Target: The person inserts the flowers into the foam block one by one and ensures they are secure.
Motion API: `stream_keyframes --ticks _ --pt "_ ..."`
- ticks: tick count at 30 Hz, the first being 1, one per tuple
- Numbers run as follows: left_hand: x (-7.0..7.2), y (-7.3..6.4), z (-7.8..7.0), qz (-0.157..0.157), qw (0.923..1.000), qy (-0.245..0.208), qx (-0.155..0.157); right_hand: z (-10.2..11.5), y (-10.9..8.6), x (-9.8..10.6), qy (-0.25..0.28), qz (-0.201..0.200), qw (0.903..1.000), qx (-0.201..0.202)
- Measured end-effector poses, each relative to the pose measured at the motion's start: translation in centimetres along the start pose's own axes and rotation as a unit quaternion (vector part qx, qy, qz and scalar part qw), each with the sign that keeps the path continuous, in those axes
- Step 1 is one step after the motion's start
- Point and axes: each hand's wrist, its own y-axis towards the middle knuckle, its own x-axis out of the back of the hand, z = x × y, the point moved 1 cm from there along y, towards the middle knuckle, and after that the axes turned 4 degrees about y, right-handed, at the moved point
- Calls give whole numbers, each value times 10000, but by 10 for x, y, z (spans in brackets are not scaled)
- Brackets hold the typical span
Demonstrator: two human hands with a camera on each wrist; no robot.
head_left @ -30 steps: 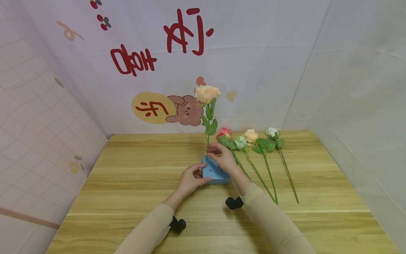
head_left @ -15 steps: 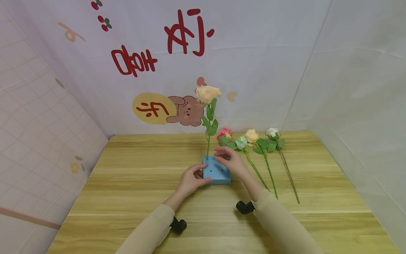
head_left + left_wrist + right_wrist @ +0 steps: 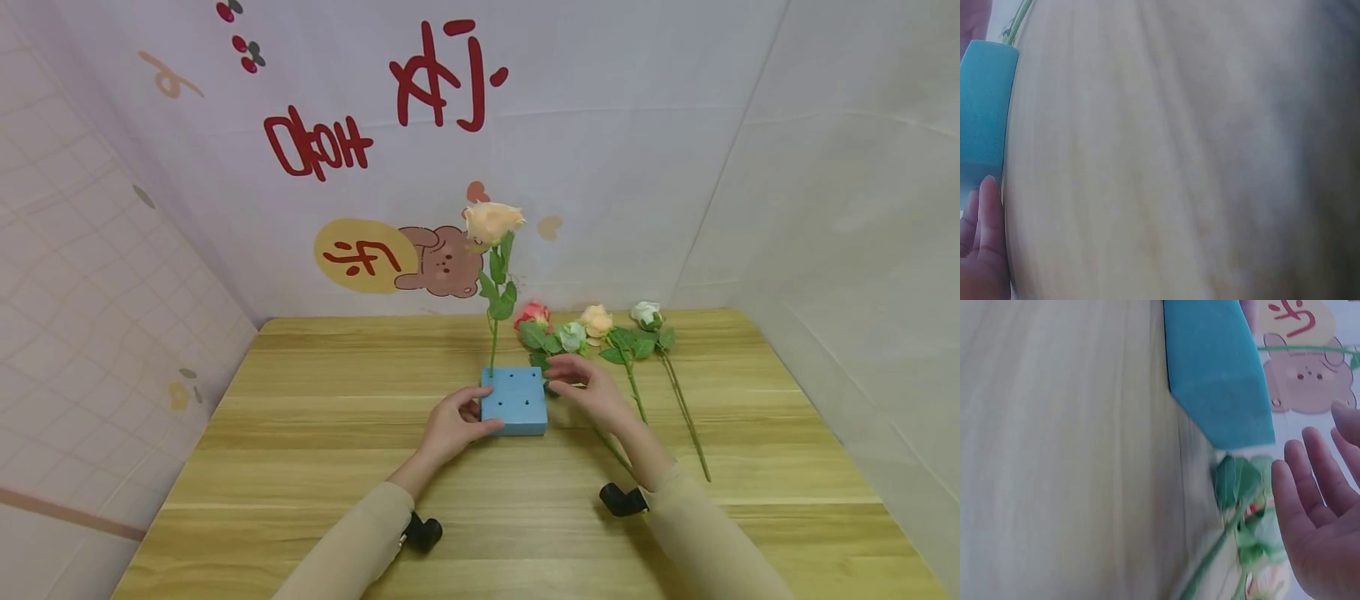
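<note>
A square blue block [image 3: 519, 412] with several small holes in its top lies on the table. Rising upright from its back left hole is a cream rose [image 3: 493, 223] with a leafy green stem. My left hand [image 3: 448, 427] holds the block by its left side, thumb at the front corner and a finger at the left edge. Just off the block's right side, my right hand [image 3: 596, 400] hovers with relaxed fingers and nothing in them. The right wrist view shows that hand's spread fingers [image 3: 1300, 494] beside the block's end.
Right of the block, a red rose [image 3: 533, 316], a pale green rose [image 3: 572, 337], a peach rose [image 3: 597, 320] and a white rose [image 3: 646, 313] lie on the wooden table [image 3: 337, 383]. A printed cloth wall [image 3: 615, 150] stands behind.
My right hand has drawn away from the cream rose's stem, moving right past the block's edge. The rose stays upright, and my left hand keeps its place on the block.
</note>
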Motion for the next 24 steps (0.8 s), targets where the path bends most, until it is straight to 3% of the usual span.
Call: stream_keyframes --ticks 6,13,24 --pt "0 0 0 -7 10000 -28 -29 -6 -15 18 -39 53 9999 151" --pt "0 0 0 -19 10000 -1 11 -14 -31 34 100 91 9999 3" --pt "0 0 -1 -11 10000 -36 18 -22 -46 43 -187 270 9994 85"
